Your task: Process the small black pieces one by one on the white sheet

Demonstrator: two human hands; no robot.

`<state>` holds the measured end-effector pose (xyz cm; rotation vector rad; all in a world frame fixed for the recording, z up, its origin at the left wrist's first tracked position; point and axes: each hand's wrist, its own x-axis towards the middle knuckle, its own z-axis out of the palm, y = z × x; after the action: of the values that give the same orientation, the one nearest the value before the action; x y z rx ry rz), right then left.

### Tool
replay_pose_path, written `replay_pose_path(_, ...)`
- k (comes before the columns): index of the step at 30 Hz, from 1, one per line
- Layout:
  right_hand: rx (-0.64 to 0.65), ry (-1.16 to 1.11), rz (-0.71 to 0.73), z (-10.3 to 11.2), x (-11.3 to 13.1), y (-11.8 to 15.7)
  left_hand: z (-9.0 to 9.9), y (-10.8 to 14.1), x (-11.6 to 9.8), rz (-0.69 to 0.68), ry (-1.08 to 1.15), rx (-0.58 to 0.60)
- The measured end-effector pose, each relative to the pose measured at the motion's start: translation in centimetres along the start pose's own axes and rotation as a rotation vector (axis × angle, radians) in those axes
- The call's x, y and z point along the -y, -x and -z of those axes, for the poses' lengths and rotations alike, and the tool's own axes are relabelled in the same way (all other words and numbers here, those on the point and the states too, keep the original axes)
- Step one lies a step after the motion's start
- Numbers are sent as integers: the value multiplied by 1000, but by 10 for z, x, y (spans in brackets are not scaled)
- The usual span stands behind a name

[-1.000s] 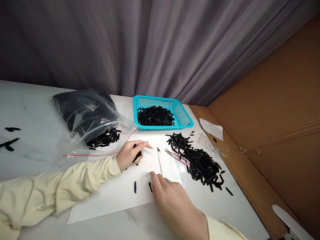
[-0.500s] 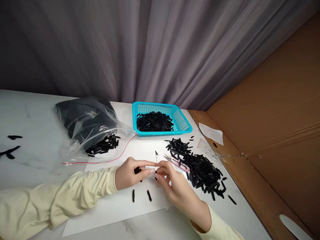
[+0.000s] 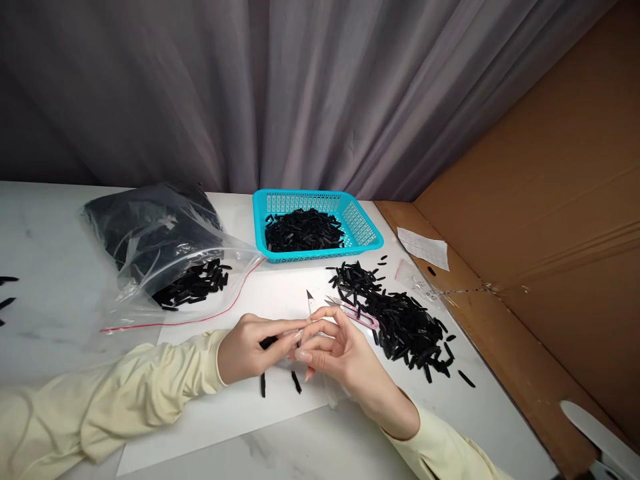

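Observation:
Both my hands meet over a white sheet [image 3: 200,427]. My left hand [image 3: 253,350] has its thumb and index finger pinched together, with a sliver of something dark at the tips, mostly hidden. Against those tips lie the curled fingers and thumb of my right hand [image 3: 345,350]; what they grip is hidden. Behind the left fingers a black piece [image 3: 269,342] partly shows. Below the hands are two slim black strips, one [image 3: 263,385] and another [image 3: 297,382]. Just beyond the fingers, a craft knife [image 3: 309,299] points away, beside pink-handled thread snips [image 3: 363,317].
A blue basket [image 3: 310,256] holds many black strips. At left lies a clear zip bag [image 3: 150,267] of black pieces, its mouth facing me. A pile of black strips [image 3: 407,327] is at right, near a small clear bag [image 3: 417,283] and a cardboard wall [image 3: 560,220].
The view has shifted slightly, moving things left and up. My right fingers have moved in and curled closer over the left fingertips; the black piece earlier seen between them is now mostly covered.

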<state>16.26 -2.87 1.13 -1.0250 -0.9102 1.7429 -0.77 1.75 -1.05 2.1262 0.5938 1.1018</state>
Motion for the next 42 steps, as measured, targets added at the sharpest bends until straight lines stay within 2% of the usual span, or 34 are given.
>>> replay_pose_path(7, -79, 9, 38, -1, 0, 0, 2, -1, -2, 119, -35, -4)
replay_pose_path(14, -98, 75, 98, 3, 8, 0, 2, 1, -3, 83, -40, -17)
replay_pose_path(25, -71, 112, 116, 5, 4, -1, 2, 2, -2, 86, -96, -26)
replay_pose_path(31, -67, 123, 123, 5, 2, -1, 0, 2, -2, 60, -110, -70)
replay_pose_path(38, -51, 102, 106, 5, 3, 0, 0, 1, -1, 24, -17, -94)
replay_pose_path(42, -42, 34, 43, 2, 7, 2, 0, 0, -2, 36, -1, -87)
